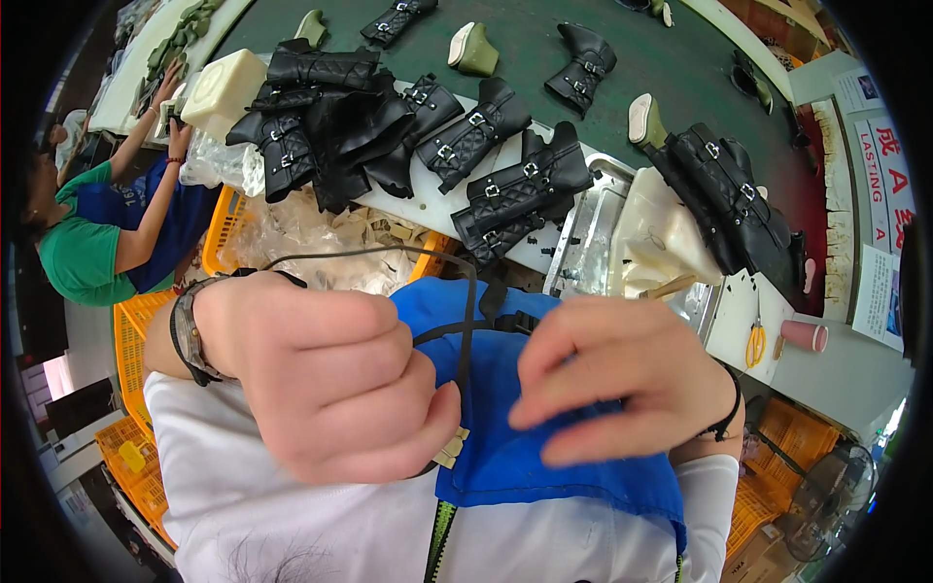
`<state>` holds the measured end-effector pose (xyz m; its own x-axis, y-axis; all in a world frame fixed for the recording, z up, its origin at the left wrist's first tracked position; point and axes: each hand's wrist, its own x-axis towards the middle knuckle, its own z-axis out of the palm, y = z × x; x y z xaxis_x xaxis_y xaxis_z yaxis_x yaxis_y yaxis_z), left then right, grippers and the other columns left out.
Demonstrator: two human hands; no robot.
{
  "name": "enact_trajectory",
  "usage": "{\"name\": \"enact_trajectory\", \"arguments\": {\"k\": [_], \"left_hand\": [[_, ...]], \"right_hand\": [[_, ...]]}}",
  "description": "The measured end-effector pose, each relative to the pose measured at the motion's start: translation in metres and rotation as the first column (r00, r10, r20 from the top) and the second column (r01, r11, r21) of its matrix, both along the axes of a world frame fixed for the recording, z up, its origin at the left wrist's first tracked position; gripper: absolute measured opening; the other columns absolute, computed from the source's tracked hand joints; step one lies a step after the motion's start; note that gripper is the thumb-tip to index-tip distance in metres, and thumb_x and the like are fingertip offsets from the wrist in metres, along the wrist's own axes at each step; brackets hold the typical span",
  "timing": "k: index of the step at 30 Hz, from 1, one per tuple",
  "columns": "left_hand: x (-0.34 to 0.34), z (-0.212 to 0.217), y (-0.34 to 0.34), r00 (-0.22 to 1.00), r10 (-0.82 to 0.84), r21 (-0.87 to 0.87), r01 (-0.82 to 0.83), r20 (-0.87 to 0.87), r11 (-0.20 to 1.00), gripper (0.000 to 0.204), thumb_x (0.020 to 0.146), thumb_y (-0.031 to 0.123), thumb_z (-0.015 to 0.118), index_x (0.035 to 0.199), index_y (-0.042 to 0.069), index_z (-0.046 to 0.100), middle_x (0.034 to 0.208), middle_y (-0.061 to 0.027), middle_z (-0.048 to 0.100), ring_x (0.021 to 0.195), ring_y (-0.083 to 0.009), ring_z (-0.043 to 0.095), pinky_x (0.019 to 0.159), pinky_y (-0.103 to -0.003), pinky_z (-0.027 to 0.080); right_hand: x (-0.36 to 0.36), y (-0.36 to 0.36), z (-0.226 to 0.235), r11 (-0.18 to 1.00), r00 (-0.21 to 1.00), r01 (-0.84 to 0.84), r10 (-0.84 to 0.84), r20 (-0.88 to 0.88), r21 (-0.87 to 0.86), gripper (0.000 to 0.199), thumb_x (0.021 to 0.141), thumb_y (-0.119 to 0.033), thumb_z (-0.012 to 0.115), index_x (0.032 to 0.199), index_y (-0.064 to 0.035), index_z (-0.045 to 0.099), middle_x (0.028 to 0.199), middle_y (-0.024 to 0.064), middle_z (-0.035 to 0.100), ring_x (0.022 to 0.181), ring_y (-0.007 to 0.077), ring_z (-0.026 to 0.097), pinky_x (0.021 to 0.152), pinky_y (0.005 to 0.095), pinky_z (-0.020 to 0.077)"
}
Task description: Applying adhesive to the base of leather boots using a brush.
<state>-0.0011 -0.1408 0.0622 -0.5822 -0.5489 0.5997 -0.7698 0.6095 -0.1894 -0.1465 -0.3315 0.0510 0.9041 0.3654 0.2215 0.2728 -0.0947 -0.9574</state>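
Observation:
In front of the blue apron (573, 466), my left hand (330, 369) is closed in a fist; whatever its fingers hold is hidden. A thin black cord (468, 330) loops from near my left wrist and hangs down beside those fingers. Just below them shows a small pale piece (452, 449), too small to name. My right hand (622, 374), slightly blurred, has curled fingers apart and nothing visible between them. Beyond my hands, black quilted boot uppers with buckles (476, 131) lie across the bench edge, several heaped in a pile (335, 112) on the left.
Olive-green shoe lasts (474, 49) stand on the green bench (671, 58). At right are a metal tray (593, 204), black uppers (714, 189), yellow-handled scissors (756, 340) and a pink cup (805, 336). An orange crate (222, 233) holds plastic wrapping. A co-worker (107, 223) works at left.

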Motion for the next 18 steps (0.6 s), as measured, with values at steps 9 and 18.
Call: {"name": "enact_trajectory", "arguments": {"k": [9, 18], "left_hand": [[-0.004, -0.004, 0.009, 0.989, 0.143, -0.015, -0.144, -0.039, 0.989, 0.006, 0.064, 0.009, 0.056, 0.066, 0.003, 0.056, 0.059, -0.0024, 0.049, 0.049, -0.0127, 0.048, 0.048, -0.022, 0.037], [-0.007, 0.0, 0.012, 0.984, 0.17, -0.106, -0.163, 0.054, 0.981, 0.006, 0.064, 0.008, 0.054, 0.061, 0.003, 0.053, 0.055, -0.0018, 0.046, 0.046, -0.012, 0.045, 0.047, -0.022, 0.034]], "right_hand": [[-0.006, 0.025, 0.025, 0.941, 0.955, 0.043, 0.061, 0.291, -0.337, 0.034, 0.062, -0.026, 0.075, 0.086, -0.0044, 0.063, 0.08, 0.0048, 0.058, 0.06, 0.0186, 0.053, 0.055, 0.0268, 0.041], [-0.008, 0.058, 0.001, 0.836, 0.401, 0.545, -0.19, 0.896, -0.066, 0.017, 0.064, -0.008, 0.064, 0.076, 0.0036, 0.06, 0.074, 0.0131, 0.056, 0.061, 0.0213, 0.052, 0.057, 0.0307, 0.0466]]}}
